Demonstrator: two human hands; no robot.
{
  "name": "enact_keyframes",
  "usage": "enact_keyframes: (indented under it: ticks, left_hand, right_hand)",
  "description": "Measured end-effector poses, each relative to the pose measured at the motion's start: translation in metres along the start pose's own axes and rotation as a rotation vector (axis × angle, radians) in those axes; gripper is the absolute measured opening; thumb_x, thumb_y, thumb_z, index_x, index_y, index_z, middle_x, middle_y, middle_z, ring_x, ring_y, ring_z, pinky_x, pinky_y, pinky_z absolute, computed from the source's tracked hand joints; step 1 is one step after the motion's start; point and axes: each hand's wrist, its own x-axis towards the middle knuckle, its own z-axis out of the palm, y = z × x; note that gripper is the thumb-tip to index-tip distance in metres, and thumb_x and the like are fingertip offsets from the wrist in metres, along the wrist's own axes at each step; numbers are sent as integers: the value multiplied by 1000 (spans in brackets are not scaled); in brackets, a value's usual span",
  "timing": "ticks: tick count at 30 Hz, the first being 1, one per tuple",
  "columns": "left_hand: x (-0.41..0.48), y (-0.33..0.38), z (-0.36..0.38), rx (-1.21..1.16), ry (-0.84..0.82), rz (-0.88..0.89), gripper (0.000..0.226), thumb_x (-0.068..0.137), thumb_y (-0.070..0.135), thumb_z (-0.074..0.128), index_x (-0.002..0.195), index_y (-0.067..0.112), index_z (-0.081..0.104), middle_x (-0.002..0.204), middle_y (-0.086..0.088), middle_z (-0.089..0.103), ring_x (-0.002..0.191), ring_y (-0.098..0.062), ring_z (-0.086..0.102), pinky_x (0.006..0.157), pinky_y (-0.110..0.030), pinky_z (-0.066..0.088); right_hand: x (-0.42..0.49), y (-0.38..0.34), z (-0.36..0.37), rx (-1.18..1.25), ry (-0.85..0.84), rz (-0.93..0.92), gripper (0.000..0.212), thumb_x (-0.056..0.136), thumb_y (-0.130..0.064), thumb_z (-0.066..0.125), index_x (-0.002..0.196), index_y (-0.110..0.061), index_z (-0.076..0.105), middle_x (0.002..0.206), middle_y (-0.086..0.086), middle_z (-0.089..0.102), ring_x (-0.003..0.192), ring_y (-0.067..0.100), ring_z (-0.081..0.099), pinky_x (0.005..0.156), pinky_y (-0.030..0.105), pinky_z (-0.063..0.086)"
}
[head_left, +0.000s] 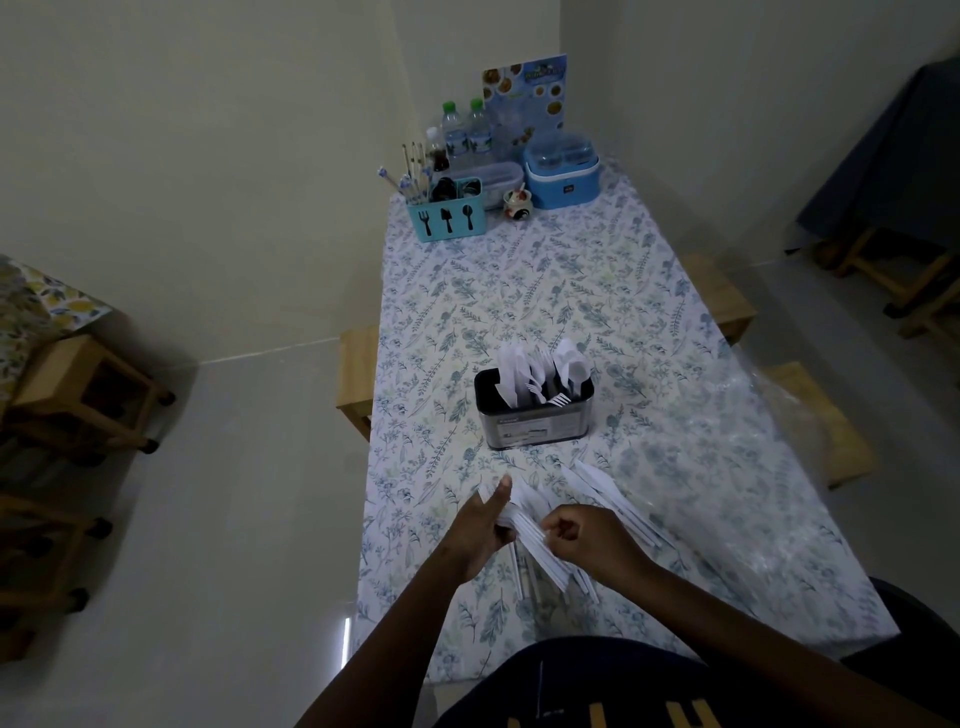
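My left hand (480, 525) grips a fanned bundle of white plastic cutlery (535, 551) above the near part of the table, thumb pointing up. My right hand (582, 540) pinches one piece of that bundle from the right side. More white cutlery pieces (618, 499) lie loose on the floral tablecloth (519, 291) just beyond my hands. Farther on stands a dark metal cutlery holder (535, 421) with white forks, spoons and knives sticking up out of it.
At the table's far end stand a blue cutlery caddy (447, 218), two water bottles (467, 135), a blue lidded container (563, 179), a small patterned cup (518, 202) and a menu card (524, 98). Wooden stools (719, 296) flank the table; more stools (88, 395) stand left.
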Motion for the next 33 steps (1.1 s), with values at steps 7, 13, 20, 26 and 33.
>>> enact_keyframes:
  ticks: [7, 13, 20, 26, 33]
  left_hand:
    - [6, 4, -4, -86, 38, -12, 21, 95, 24, 58, 92, 3, 59, 88, -14, 61, 76, -21, 63, 71, -30, 53]
    - [3, 21, 1, -3, -2, -36, 22, 95, 24, 57, 79, 10, 56, 69, -4, 54, 59, -11, 53, 64, -25, 47]
    - [5, 52, -5, 259, -88, 12, 41, 95, 35, 56, 99, -5, 64, 85, -19, 68, 61, -19, 62, 55, -21, 47]
    - [8, 91, 5, 255, 38, 236, 30, 96, 27, 56, 102, -2, 62, 84, -21, 69, 61, -21, 65, 61, -28, 54]
    - [20, 161, 27, 401, 165, 530, 16, 95, 31, 57, 88, 18, 63, 77, -9, 70, 65, -21, 70, 68, -38, 59]
  right_hand:
    - [0, -5, 2, -86, -212, 46, 42, 90, -39, 59, 124, -17, 49, 110, -9, 55, 102, 13, 57, 78, 25, 44]
    - [1, -13, 0, 101, -295, 137, 15, 98, -24, 49, 111, -23, 40, 78, -2, 65, 52, 9, 56, 52, 25, 47]
    - [11, -19, -15, 152, -268, 80, 8, 96, -24, 51, 90, -23, 47, 81, 6, 67, 57, 14, 56, 58, 30, 47]
    - [29, -23, -25, 336, -104, 68, 41, 80, -38, 73, 108, -16, 54, 88, 10, 69, 69, 19, 68, 64, 31, 56]
    - [43, -21, -37, 460, -22, 106, 39, 82, -37, 71, 110, -16, 54, 96, 11, 67, 73, 18, 68, 70, 29, 56]
